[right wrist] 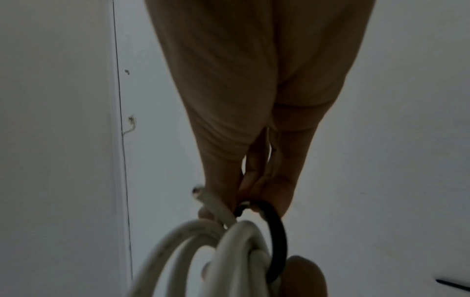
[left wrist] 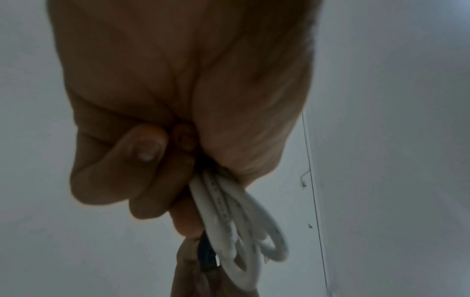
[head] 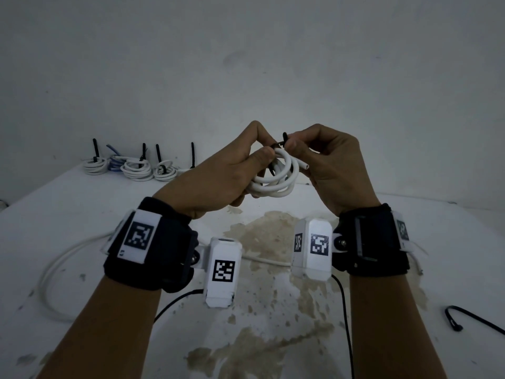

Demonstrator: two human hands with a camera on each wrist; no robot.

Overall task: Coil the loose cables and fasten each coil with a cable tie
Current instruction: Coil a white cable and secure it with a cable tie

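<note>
**A:** Which step do you have in hand?

**B:** Fastening, I'd say. I've got the white cable coil (head: 276, 176) lifted above the table (head: 82, 203), between both hands. My left hand (head: 218, 176) is curled round one side of the loops, thumb pressed near the top. My right hand (head: 330, 170) pinches the black cable tie (right wrist: 278, 239) up where the loops gather.

**A:** Is the tie closed yet?

**B:** From the right wrist view it arcs round the bundle as a wide, slack ring, so not cinched. Whether the tail has entered the head, I can't tell; my fingers cover that spot.

**A:** So the next move?

**B:** Probably pull the tail with the right hand while the left keeps the loops stacked. The cut cable end (head: 306, 166) sticks out just beside my right fingers, and I'd want it tucked in so it doesn't spring free.

**A:** How much remains after that?

**B:** The finished coils (head: 131, 166) sit in a row at the far edge, ties standing up. A loose white cable (head: 54, 269) lies on the table near my left wrist, and a spare black tie (head: 464, 317) lies off to the right. At least one more, I judge.
</note>
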